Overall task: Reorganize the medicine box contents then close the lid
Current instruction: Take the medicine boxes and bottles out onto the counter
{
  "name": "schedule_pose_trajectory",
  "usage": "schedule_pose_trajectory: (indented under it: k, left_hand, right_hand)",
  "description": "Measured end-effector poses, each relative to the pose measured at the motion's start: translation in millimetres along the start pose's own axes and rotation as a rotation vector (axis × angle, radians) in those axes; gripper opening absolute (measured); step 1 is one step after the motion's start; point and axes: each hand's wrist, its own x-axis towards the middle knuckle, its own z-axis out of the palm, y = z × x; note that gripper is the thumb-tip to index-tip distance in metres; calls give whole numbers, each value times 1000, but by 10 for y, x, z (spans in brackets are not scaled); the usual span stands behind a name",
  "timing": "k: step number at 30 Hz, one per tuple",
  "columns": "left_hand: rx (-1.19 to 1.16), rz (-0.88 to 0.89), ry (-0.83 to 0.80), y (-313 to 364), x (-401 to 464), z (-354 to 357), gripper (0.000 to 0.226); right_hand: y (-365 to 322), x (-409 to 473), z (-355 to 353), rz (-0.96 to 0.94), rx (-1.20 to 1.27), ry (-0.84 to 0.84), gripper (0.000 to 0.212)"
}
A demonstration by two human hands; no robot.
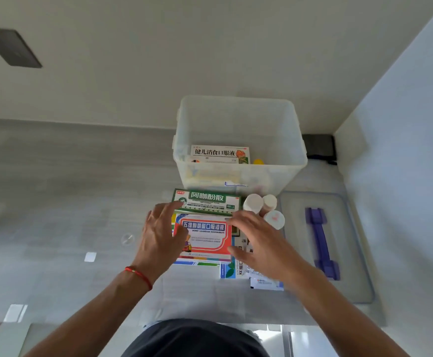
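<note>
A clear plastic medicine box (pixel 238 117) stands open on the counter, with a white carton (pixel 219 153) and a yellow cap (pixel 258 161) inside. Its clear lid (pixel 349 253) with a purple handle (pixel 321 243) lies flat to the right. In front of the box lie a green carton (pixel 207 202), a red-and-white carton (pixel 205 238) on top of other packs, and three white bottles (pixel 264 208). My left hand (pixel 158 235) and my right hand (pixel 259 243) hover with spread fingers at either side of the red-and-white carton, holding nothing.
A blue-and-white pack (pixel 229 270) and a small sachet (pixel 265 283) lie under my right wrist. A wall (pixel 403 124) closes the right side. A black object (pixel 319 148) sits in the back corner. The counter's front edge runs near my body.
</note>
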Motion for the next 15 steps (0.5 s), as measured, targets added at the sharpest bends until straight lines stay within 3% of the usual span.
schedule_pose_trajectory:
  k: [4,8,12,15]
  left_hand:
    - [-15,389,231,544,357,-269,34]
    - [107,494,289,863,1025,-321,25]
    - [277,414,104,783,1538,-108,26]
    - [465,351,66,642,1610,69,37]
  right_hand:
    - [59,210,-770,-25,136,302,27]
    - [367,754,-1318,71,156,466,15]
    - [712,1406,-1361,211,130,375,17]
    - [929,1862,-1236,366,-11,39,22]
